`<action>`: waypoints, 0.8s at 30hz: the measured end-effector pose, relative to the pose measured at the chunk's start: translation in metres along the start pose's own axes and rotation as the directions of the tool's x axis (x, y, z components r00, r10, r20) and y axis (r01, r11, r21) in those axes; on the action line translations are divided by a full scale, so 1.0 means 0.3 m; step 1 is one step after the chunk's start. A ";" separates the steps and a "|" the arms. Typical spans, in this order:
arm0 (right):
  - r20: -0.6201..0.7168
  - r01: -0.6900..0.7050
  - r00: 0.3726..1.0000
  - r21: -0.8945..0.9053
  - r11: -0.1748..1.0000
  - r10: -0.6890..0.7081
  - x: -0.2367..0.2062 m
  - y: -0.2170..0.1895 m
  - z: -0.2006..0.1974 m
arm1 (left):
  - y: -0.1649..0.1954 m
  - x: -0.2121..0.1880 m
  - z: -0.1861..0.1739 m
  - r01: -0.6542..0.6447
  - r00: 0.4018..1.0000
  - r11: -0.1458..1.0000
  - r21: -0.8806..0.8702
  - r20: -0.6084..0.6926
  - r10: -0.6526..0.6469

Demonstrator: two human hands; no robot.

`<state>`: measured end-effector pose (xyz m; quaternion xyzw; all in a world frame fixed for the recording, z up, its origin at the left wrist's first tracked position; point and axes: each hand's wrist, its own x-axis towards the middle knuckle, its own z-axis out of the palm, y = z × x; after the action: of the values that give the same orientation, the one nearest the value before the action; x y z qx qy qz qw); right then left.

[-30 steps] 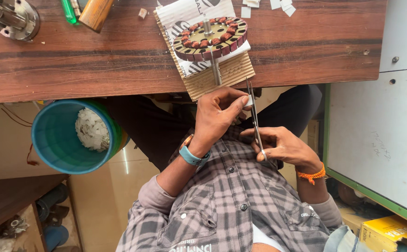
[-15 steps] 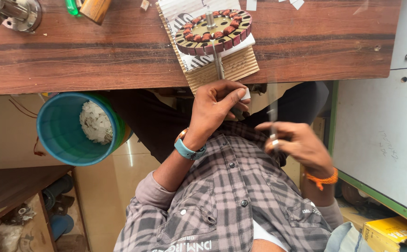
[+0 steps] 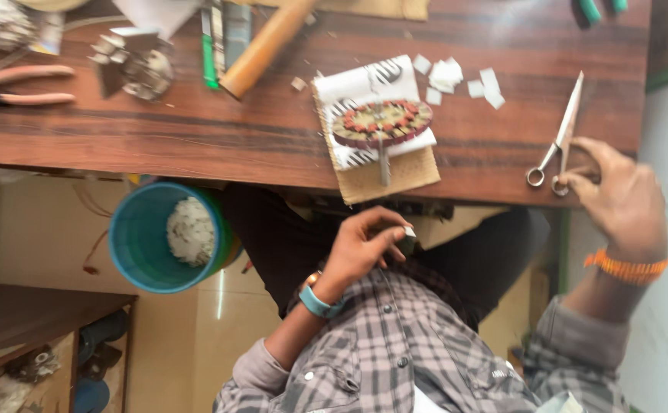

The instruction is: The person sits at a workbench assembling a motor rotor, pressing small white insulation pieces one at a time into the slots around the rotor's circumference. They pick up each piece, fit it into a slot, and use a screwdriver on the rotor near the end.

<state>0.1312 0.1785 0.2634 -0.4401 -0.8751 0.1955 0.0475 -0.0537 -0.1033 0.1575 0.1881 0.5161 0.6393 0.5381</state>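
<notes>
A dark wooden workbench [image 3: 196,138] is seen across the far side; a teal bucket [image 3: 139,245] of pale scraps stands below it on the left; a wound motor stator [image 3: 382,122] rests on a printed cloth over a woven pad [image 3: 380,177] at the near bench edge; a wooden-handled hammer [image 3: 261,47] lies further left. The steel scissors [image 3: 560,138] lie on the bench at the right, the finger loops touched by the loosely curled right hand [image 3: 617,195]; stiff, light and sharp-tipped, they are best taken by the loops. A small white-tipped piece [image 3: 408,237], probably light and flimsy, is pinched in the closed left hand [image 3: 361,248] above the lap.
</notes>
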 end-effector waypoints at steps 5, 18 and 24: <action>-0.045 0.177 0.983 0.501 0.847 -0.179 -0.147 -0.178 0.189 | 0.072 -0.007 0.043 -0.092 0.990 0.975 0.204 -0.083 0.111; -0.103 0.342 0.926 0.633 0.695 -0.362 -0.202 -0.272 0.454 | 0.099 -0.001 0.052 -0.343 0.880 0.697 0.629 -0.044 0.473; -0.181 0.539 0.816 0.581 0.610 -0.549 -0.189 -0.264 0.423 | 0.031 0.000 0.035 -0.109 0.980 0.972 0.206 -0.141 0.140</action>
<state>0.0738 0.0532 0.1823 -0.1128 -0.8560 0.4455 0.2368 -0.0499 -0.0974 0.1698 0.2226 0.6043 0.6301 0.4339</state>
